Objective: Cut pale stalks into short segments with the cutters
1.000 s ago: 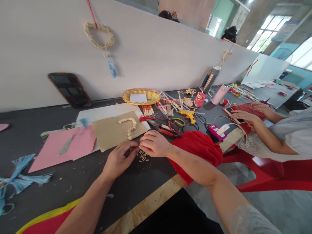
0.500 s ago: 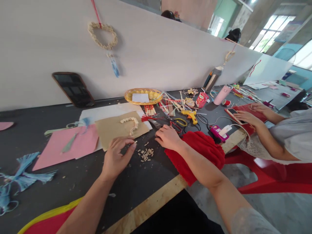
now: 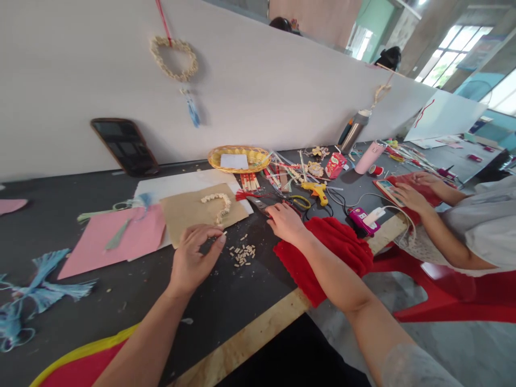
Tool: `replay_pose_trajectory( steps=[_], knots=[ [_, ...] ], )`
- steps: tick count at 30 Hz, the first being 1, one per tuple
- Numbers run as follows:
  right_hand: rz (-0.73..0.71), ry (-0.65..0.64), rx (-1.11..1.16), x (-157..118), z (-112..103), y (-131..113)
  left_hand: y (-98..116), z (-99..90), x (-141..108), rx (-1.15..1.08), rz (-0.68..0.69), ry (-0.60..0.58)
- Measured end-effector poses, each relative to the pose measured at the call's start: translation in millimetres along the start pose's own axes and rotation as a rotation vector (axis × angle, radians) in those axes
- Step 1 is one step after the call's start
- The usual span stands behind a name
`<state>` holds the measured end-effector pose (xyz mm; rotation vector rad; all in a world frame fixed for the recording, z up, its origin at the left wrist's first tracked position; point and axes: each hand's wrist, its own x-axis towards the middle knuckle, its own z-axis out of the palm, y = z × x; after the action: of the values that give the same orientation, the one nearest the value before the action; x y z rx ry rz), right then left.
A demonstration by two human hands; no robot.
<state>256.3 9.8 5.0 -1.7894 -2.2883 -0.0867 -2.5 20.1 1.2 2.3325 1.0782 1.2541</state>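
Observation:
My left hand [image 3: 197, 257] pinches a small pale stick piece [image 3: 224, 233] between thumb and forefinger, above the dark table. Just right of it lies a pile of similar short pieces [image 3: 242, 255]. Beyond that hand, a curved strip of pale pieces [image 3: 220, 205] sits on a brown sheet [image 3: 181, 212]. My right hand [image 3: 285, 221] is palm down with its fingers loosely extended, beside a metal-bladed tool [image 3: 258, 203] and red handles [image 3: 291, 201]. Whether its fingertips touch the tool cannot be made out. A crumpled red cloth [image 3: 334, 247] lies under the right forearm.
A yellow glue gun [image 3: 316, 191], a purple power socket [image 3: 363, 220] with cables and a wicker basket [image 3: 213, 157] stand around the work area. A phone [image 3: 124, 146] leans on the partition. Pink paper [image 3: 141, 236] and blue tassels [image 3: 44, 279] lie left. A co-worker's hands [image 3: 411, 196] hold a phone at right.
My right hand has moved slightly away from the pile, right and forward toward the red handles. The left hand keeps its pinch in place. The co-worker's phone screen has lit up.

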Motion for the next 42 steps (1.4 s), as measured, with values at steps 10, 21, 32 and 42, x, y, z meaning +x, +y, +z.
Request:
replay_pose_trajectory(
  steps=[10, 21, 32, 42],
  knots=[
    [0.035, -0.023, -0.013, -2, -5, -5, -3, 1.8, -3, 0.007, 0.018, 0.027],
    [0.001, 0.083, 0.135, 0, -4, -9, -5, 2.7, -3, 0.007, 0.012, 0.036],
    [-0.021, 0.210, 0.435, 5, 2, -5, -7, 3.2, -5, 0.016, -0.075, -0.001],
    [-0.160, 0.299, 0.458, 5, 5, -3, -5, 2.6, -5, 0.001, -0.124, -0.007]
  ],
)
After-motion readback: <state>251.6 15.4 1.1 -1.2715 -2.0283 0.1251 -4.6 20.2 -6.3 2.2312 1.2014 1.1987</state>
